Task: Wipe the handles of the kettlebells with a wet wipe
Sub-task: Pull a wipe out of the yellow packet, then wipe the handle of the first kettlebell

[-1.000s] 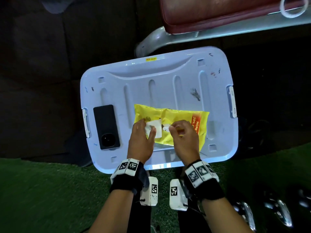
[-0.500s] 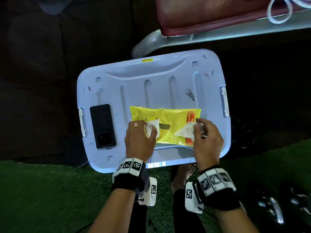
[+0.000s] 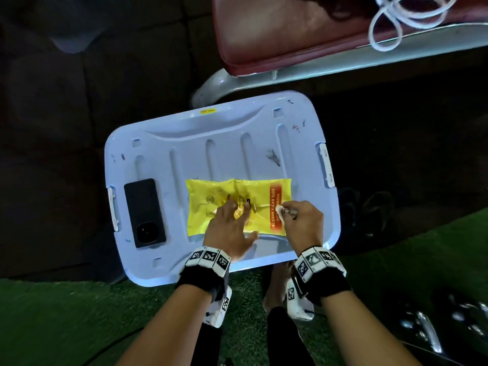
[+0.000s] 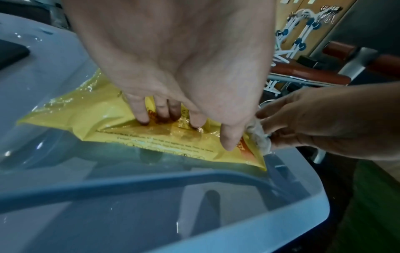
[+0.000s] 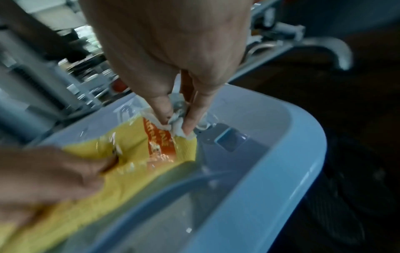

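Observation:
A yellow wet-wipe pack (image 3: 219, 199) (image 4: 90, 118) (image 5: 134, 145) lies flat on the pale blue bin lid (image 3: 211, 143). My left hand (image 3: 232, 220) (image 4: 173, 119) presses straight fingers down on the middle of the pack. My right hand (image 3: 295, 217) (image 5: 179, 123) pinches a crumpled white wet wipe (image 3: 280, 212) (image 4: 259, 138) (image 5: 178, 126) at the pack's right end, over its orange stripe. Shiny kettlebell handles (image 3: 427, 331) show dimly at the lower right on the green turf.
A black phone (image 3: 144, 212) lies on the lid's left side. A maroon padded bench (image 3: 290, 30) on a grey frame stands behind the bin, with a white cord (image 3: 396, 19) on it. Green turf (image 3: 66, 320) covers the floor near me; my bare foot (image 3: 274, 286) is below the lid.
The right hand pulled a wipe out of the pack and drew it to the right end, now bunched in its fingers. The left hand moved from the flap to pressing the pack flat.

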A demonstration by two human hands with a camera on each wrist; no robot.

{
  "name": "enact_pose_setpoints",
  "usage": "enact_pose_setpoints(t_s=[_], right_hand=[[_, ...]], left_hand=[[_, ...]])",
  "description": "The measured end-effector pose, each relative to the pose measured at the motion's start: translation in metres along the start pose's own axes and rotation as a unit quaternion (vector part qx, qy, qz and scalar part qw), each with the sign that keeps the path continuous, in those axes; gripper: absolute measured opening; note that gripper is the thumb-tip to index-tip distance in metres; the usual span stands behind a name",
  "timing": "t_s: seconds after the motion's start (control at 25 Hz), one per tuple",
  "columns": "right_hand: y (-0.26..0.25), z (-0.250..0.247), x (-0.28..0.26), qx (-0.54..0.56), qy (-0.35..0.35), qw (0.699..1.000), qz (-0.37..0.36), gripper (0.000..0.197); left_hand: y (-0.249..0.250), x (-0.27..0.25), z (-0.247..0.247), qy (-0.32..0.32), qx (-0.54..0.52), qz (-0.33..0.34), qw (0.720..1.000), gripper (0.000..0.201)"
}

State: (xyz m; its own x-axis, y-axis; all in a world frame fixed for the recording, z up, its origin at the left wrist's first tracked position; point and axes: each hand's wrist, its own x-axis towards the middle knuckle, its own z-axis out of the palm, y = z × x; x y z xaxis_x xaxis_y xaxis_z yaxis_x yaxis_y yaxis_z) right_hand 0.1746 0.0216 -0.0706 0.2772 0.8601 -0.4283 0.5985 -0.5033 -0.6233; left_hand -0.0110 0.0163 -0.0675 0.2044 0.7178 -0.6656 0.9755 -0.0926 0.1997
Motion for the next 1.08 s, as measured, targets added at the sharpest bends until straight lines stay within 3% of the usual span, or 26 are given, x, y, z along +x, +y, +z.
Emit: enact_pose_setpoints(t_s=[0.08,0.16,0.24,0.36,0.44,0.52,0.6,0.68,0.76,0.92,1.08], right_hand=[[0.007,-0.008,-0.004,0.08,0.033,0.996,0.033,0.009],[0.018,-0.018,-0.011,0.182,0.025,0.98,0.081,0.016],[0.031,-0.034,-0.027,0.306,0.018,0.945,0.109,0.023],[0.053,-0.059,-0.071,0.416,0.072,0.897,0.134,0.024],[0.072,-0.074,-0.105,0.468,0.124,0.859,0.168,0.021],[0.102,-0.09,-0.145,0.526,0.179,0.809,0.19,0.018],[0.141,-0.101,-0.187,0.58,0.214,0.762,0.191,0.016],[0.191,-0.105,-0.23,0.61,0.268,0.719,0.196,0.019],[0.252,-0.101,-0.27,0.573,0.321,0.724,0.211,0.018],[0.375,-0.074,-0.315,0.402,0.372,0.8,0.246,0.022],[0.476,-0.052,-0.316,0.235,0.404,0.859,0.207,0.032]], left_hand=[[0.004,-0.002,0.004,-0.011,-0.018,-0.01,1.0,0.081],[0.009,-0.006,0.005,0.023,-0.088,-0.029,0.995,0.079],[0.019,-0.015,0.009,0.078,-0.165,-0.039,0.982,0.068],[0.04,-0.044,0.019,0.142,-0.195,-0.036,0.97,0.063],[0.056,-0.064,0.028,0.181,-0.214,0.005,0.96,0.059],[0.079,-0.08,0.041,0.173,-0.238,0.126,0.947,0.05],[0.105,-0.088,0.065,0.115,-0.24,0.217,0.939,0.041],[0.134,-0.09,0.1,0.034,-0.233,0.259,0.937,0.037],[0.161,-0.083,0.152,-0.035,-0.228,0.275,0.933,0.034],[0.194,-0.046,0.276,-0.143,-0.227,0.27,0.925,0.034],[0.231,0.006,0.405,-0.201,-0.216,0.26,0.919,0.059]])
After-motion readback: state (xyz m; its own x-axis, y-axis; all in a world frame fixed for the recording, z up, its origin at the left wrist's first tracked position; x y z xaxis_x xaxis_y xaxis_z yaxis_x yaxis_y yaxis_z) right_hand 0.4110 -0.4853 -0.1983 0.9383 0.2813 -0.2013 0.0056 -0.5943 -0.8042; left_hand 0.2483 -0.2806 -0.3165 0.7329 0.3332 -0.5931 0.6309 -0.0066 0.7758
